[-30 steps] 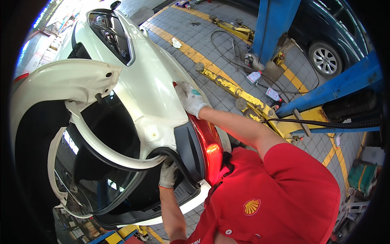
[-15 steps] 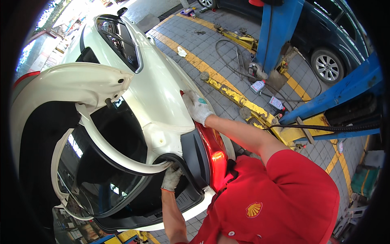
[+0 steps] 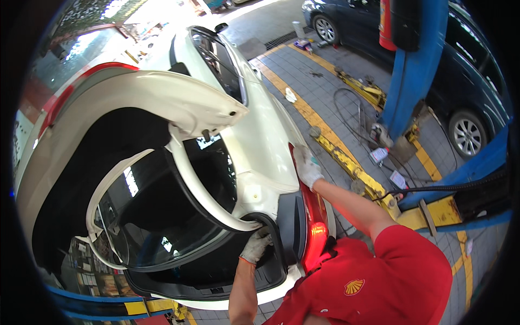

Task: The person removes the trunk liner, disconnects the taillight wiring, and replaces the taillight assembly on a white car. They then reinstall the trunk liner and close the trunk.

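The tail light (image 3: 316, 238) glows red at the rear corner of a white car (image 3: 271, 151). My right hand (image 3: 307, 167), in a pale work glove, grips the light's far, outer end, and a red strip shows beside its fingers. My left hand (image 3: 255, 247), in a soiled glove, reaches into the trunk corner by the black rubber seal (image 3: 280, 246) and the base of the curved white hinge arm (image 3: 189, 189). Its fingertips are hidden there. The trunk lid (image 3: 157, 92) stands raised on the left.
Beyond the car's right side lie a yellow lift arm (image 3: 346, 162) and a blue lift post (image 3: 417, 70). Bottles (image 3: 378, 155) and a hose lie on the tiled floor. A dark car (image 3: 460, 70) stands farther right.
The view has shifted, so the car and both hands appear farther right. My right hand stays on the tail light and my left hand stays in the trunk corner.
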Demonstrator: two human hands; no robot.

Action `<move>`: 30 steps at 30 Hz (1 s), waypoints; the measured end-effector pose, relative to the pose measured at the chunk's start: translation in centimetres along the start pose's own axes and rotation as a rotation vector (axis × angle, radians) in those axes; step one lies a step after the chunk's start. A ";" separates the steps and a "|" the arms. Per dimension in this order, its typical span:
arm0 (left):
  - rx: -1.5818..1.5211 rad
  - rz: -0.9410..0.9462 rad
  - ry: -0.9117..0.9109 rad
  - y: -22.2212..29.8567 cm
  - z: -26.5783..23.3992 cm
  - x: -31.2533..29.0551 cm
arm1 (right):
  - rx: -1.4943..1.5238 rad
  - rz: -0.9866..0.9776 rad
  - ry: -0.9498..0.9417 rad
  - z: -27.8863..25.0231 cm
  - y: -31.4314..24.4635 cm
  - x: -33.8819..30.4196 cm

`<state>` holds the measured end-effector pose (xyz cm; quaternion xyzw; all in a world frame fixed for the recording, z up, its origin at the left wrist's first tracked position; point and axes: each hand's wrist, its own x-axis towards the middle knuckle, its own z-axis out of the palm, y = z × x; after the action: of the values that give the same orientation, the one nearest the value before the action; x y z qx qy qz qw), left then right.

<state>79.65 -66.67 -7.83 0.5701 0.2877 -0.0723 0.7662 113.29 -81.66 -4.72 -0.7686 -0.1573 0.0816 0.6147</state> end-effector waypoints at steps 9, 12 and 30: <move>0.290 -0.051 -0.022 3.4 1.0 -0.9 | -0.032 -0.208 -0.166 -4.9 2.7 -13.9; 0.175 -0.096 -0.063 3.5 0.7 -0.2 | -0.074 -0.407 -0.193 -6.1 3.6 -17.2; 0.065 -0.105 0.116 2.6 1.6 -0.7 | -0.087 -0.408 -0.164 -6.3 2.9 -18.5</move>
<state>80.84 -67.39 -5.01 0.5818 0.3586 -0.0887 0.7246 98.34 -94.37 -7.39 -0.7373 -0.3624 0.0113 0.5700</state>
